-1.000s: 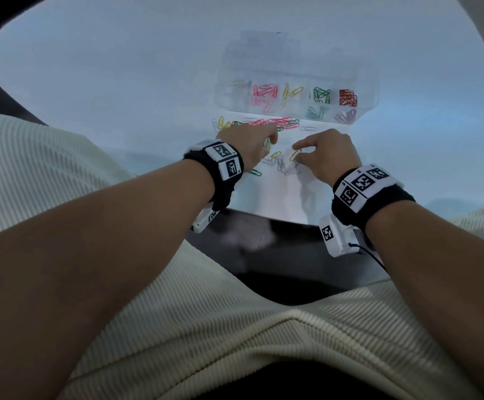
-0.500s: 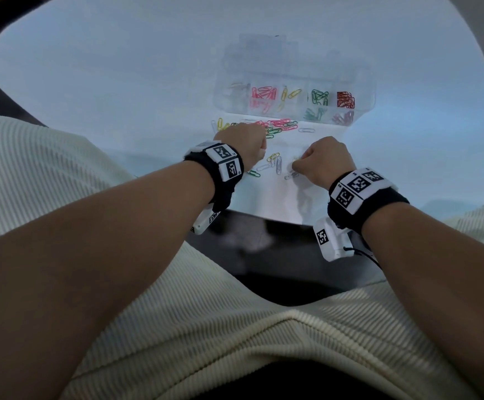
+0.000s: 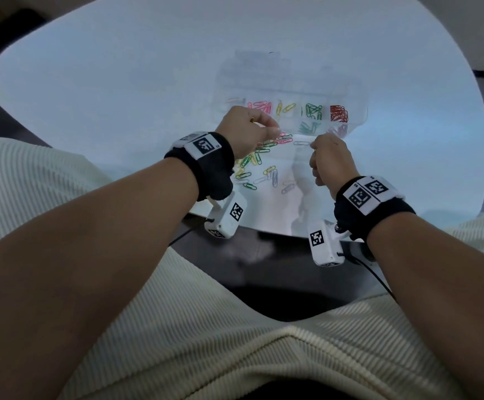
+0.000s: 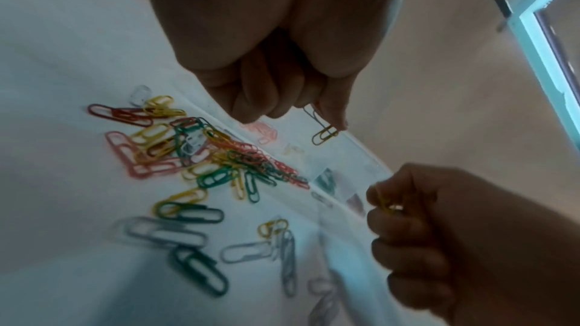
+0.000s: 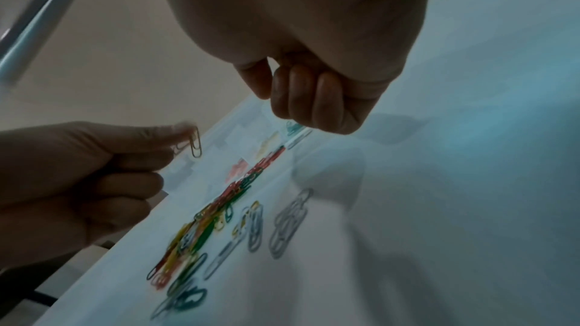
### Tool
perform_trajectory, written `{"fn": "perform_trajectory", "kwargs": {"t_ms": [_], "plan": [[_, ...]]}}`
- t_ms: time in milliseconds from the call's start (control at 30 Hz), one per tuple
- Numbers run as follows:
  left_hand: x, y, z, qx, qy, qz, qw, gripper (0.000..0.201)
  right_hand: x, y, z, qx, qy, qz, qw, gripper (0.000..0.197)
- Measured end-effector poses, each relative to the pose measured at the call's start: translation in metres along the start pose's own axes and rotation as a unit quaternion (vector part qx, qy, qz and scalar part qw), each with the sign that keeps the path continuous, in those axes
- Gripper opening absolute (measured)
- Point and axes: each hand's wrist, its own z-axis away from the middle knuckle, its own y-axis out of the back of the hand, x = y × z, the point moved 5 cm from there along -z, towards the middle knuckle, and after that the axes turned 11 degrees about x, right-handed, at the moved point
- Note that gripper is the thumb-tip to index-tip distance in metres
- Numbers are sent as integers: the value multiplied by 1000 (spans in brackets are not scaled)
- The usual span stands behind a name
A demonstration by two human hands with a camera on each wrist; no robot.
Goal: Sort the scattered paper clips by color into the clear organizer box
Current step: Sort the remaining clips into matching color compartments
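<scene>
Sorting paper clips, carry phase. The left hand (image 3: 245, 131) is raised above the bench (image 3: 119, 82), thumb and forefinger pinched on a yellow clip (image 4: 325, 134) that dangles below the fingers (image 4: 332, 110); the other fingers are curled in. The right hand (image 3: 331, 161) is likewise lifted, its fingers closed around a second yellow clip (image 4: 384, 203), visible only in the left wrist view as a thin sliver between thumb and forefinger. The clear organizer box (image 3: 359, 111) lies toward the far edge of the bench, right of centre, lid open away from the person. Its near row holds, left to right, pale, pink, yellow, green and red clips in separate compartments; fainter teal and pale pink clusters show nearer its front wall. The unsorted pile (image 3: 263, 157) lies on the bench just in front of the box, between the two hands, with silver and green strays (image 3: 275, 179) nearer the person's edge.

Judged step: both clips belong in the yellow compartment (image 3: 285, 108). To do it well, each hand should travel over the front wall and release only when directly above that cell, low enough that the clip cannot bounce into the pink or green neighbour. The hands should go one after the other, since the cell is narrow. The dangling clip is loosely held; a slow carry guards against dropping it.
</scene>
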Motion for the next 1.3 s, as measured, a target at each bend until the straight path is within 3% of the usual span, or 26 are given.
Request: {"fn": "perform_trajectory", "kwargs": {"t_ms": [200, 367, 533, 833, 933, 1033, 1133, 1300], "plan": [[1, -2, -1, -27, 38, 135, 990, 9, -3, -6, 4, -42, -18, -72, 996, 23], [1, -6, 2, -50, 63, 142, 987, 12, -7, -9, 7, -65, -29, -98, 993, 25], [2, -17, 6, -97, 124, 194, 968, 31, -11, -9, 12, -88, -50, -134, 986, 26], [-1, -19, 8, -103, 204, 267, 936, 27, -23, -12, 13, -113, -74, -252, 958, 20], [1, -18, 9, -103, 199, 260, 939, 26, -24, -11, 13, -100, -44, -207, 972, 22], [3, -18, 10, -100, 178, 235, 950, 27, -30, -8, 13, -75, -3, -128, 989, 9], [6, -19, 11, -100, 156, 218, 958, 18, -33, -11, 16, -84, 38, -76, 993, 21], [16, -19, 10, -80, 154, 205, 963, 31, -52, -8, 18, -59, 133, 1, 989, 20]]}}
